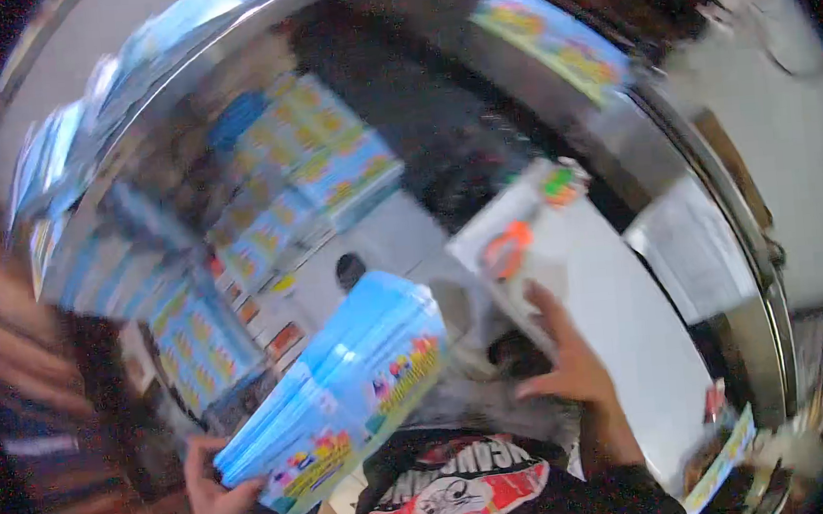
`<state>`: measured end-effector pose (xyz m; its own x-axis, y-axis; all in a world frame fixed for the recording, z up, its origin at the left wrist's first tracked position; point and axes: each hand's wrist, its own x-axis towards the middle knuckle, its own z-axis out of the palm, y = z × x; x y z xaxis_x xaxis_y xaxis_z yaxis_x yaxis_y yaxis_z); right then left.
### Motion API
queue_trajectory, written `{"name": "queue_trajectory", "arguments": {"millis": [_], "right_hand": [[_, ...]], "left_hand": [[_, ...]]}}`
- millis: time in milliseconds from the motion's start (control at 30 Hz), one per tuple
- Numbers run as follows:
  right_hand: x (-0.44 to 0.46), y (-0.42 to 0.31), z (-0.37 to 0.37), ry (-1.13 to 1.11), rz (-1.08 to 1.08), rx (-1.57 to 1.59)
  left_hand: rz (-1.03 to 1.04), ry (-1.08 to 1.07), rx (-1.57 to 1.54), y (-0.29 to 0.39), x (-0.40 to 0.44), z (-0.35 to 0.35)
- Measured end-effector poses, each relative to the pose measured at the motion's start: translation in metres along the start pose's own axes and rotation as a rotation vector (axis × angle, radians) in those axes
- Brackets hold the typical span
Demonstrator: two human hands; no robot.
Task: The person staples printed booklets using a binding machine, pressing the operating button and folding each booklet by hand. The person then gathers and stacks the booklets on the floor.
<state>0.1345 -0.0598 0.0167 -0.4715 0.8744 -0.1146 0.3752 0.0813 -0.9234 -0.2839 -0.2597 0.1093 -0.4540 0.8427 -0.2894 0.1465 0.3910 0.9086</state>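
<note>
A: ok so where's the thing being handled?
B: It's a thick stack of light blue printed sheets with yellow lettering, held in the air off the left side of the white rectangular surface, tilted, right in front of the black shirt with a red and white print.
A: And the hands?
B: Left hand has the stack's lower-left end pinched, thumb on the printed face. Right hand is wide open, thumb well apart from the fingers, nothing in it, by the surface's left edge. Can't tell if it's touching.
A: Anything on the surface?
B: Blurry orange looped object near the far left corner, small green object at the far right corner. Well left of it there's a blue and yellow printed pile too.
</note>
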Motion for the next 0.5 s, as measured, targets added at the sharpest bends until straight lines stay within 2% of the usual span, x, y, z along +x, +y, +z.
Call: {"name": "queue_trajectory", "arguments": {"millis": [67,133,167,200,267,300,333,367,433,500], "right_hand": [[-0.02,0.005,-0.012,0.05,-0.007,0.058],[-0.061,0.022,-0.032,0.012,-0.211,0.183],[-0.08,0.045,-0.041,0.023,-0.172,0.374],[-0.11,0.057,-0.054,0.067,-0.175,0.381],[-0.16,0.057,-0.064,0.289,0.236,0.773],[-0.177,0.064,-0.065,0.345,0.232,0.786],[-0.2,0.083,-0.068,0.538,0.185,0.645],[-0.218,0.089,-0.067,0.726,0.157,0.495],[-0.245,0.093,-0.067,0.859,0.21,0.453],[-0.265,0.102,-0.058,0.958,0.28,0.421]], "left_hand": [[0.065,-0.152,-0.115,0.035,0.007,0.031],[0.125,-0.279,-0.211,0.056,0.009,0.063],[0.276,-0.447,0.034,0.064,0.026,0.08],[0.429,-0.609,0.273,0.071,0.04,0.1],[0.481,-0.828,0.235,0.093,0.068,0.164],[0.604,-0.914,0.373,0.105,0.084,0.193],[0.739,-0.989,0.513,0.108,0.088,0.23],[0.764,-1.038,0.525,0.108,0.092,0.258],[0.648,-1.19,0.26,0.098,0.098,0.316],[0.621,-1.257,0.249,0.083,0.1,0.354]]}}
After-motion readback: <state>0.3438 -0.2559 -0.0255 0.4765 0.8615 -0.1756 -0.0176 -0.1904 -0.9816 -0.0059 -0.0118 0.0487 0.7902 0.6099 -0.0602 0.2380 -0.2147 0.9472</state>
